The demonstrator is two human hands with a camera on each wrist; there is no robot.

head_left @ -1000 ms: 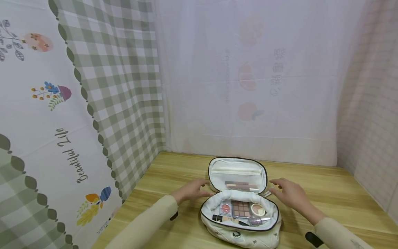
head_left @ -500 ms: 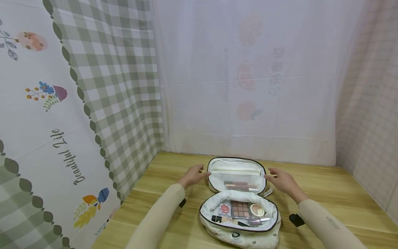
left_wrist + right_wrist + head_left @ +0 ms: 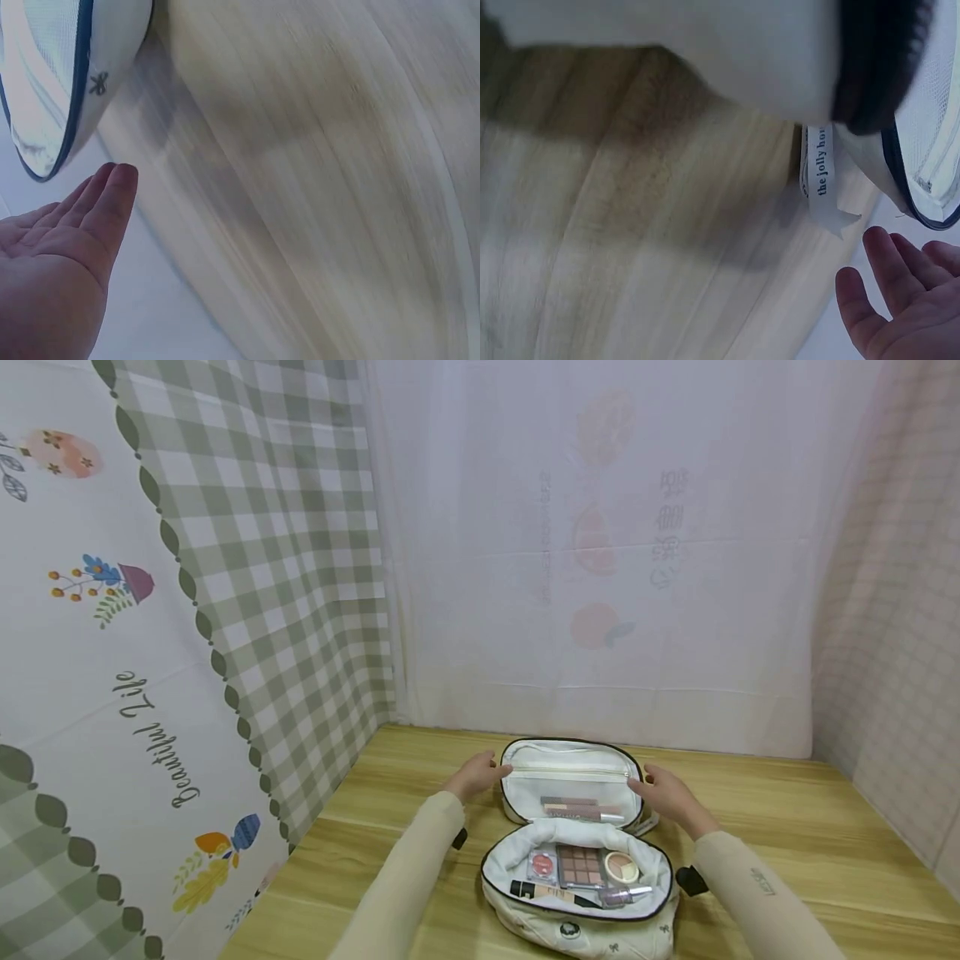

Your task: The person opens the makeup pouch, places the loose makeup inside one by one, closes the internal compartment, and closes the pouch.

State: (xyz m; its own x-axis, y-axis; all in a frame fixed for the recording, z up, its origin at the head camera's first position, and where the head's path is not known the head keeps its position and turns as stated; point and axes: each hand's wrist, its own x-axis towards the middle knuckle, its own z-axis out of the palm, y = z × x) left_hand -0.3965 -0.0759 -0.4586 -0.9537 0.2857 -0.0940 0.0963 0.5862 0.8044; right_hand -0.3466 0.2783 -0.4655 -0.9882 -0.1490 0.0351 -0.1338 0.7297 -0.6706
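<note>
A white cosmetic bag (image 3: 540,933) stands unzipped on the table, its lid (image 3: 534,757) folded back behind it. Inside lie an eyeshadow palette (image 3: 581,866), a red blush (image 3: 542,863), a round compact (image 3: 621,867), a black-capped tube (image 3: 551,892) and a purplish tube (image 3: 625,895). Slim tubes (image 3: 581,811) show in the lid's mesh pocket. My left hand (image 3: 475,776) is at the lid's left edge; its fingers look straight in the left wrist view, apart from the rim. At the right edge is my right hand (image 3: 670,795), fingers loosely spread, holding nothing.
The wooden table (image 3: 795,843) extends to both sides of the bag. A white curtain (image 3: 480,610) hangs behind it, and a green checked cloth (image 3: 300,568) closes off the left side. A printed fabric tag (image 3: 823,180) sticks out beside the lid's hinge.
Both hands have moved forward along the lid's sides, from near the hinge to its upper edges, and inward toward the rim. The bag and its contents stay where they were.
</note>
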